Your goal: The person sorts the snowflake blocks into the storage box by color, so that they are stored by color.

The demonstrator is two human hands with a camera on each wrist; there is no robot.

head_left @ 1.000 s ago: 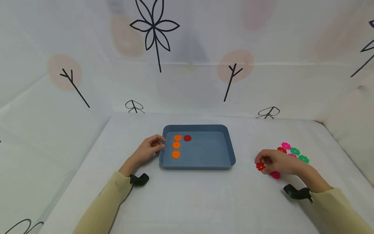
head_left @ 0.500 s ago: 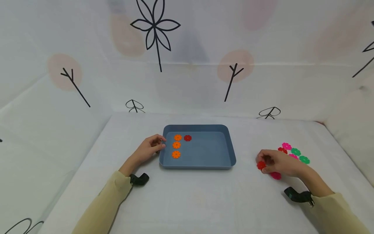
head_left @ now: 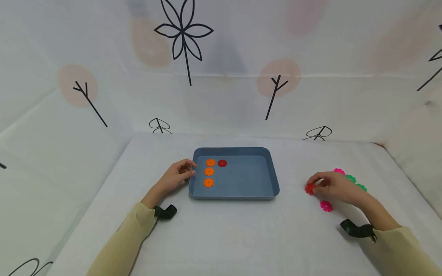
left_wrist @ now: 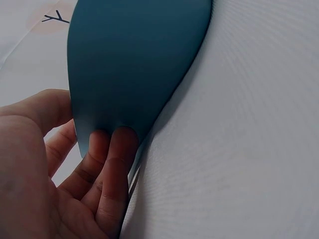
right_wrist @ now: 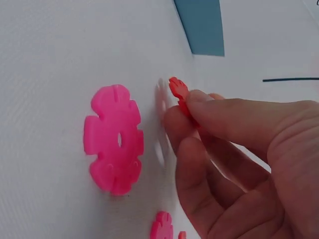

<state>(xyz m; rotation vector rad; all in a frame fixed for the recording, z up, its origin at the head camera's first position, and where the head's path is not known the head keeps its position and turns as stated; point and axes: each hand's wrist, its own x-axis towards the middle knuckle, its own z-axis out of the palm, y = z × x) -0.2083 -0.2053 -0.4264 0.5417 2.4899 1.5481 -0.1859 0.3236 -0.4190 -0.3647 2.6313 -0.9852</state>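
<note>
In the head view, my left hand [head_left: 175,176] is at the left side of a blue-grey tray [head_left: 241,198]. Its thumb and a finger reach the rim, while other fingertips lie against the outer wall [left_wrist: 134,64] in the left wrist view. My right hand [head_left: 335,188] pinches a red flower-shaped disc [head_left: 309,188] between thumb and finger. The right wrist view shows that disc [right_wrist: 178,88] edge-on, tilted up off the cloth. Beside the hand lies a pink flower disc [right_wrist: 113,142], flat, with a slot in its centre.
Inside the tray, three orange flower discs [head_left: 209,171] form a column at the left, with a red disc [head_left: 222,163] beside the top one. Green discs [head_left: 350,178] and another pink disc [head_left: 339,171] lie behind my right hand. White cloth [head_left: 221,237] covers the table.
My right hand has lifted the red disc and shifted slightly up and right, uncovering the nearer pink disc and covering more of those behind. The left hand has stayed at the tray.
</note>
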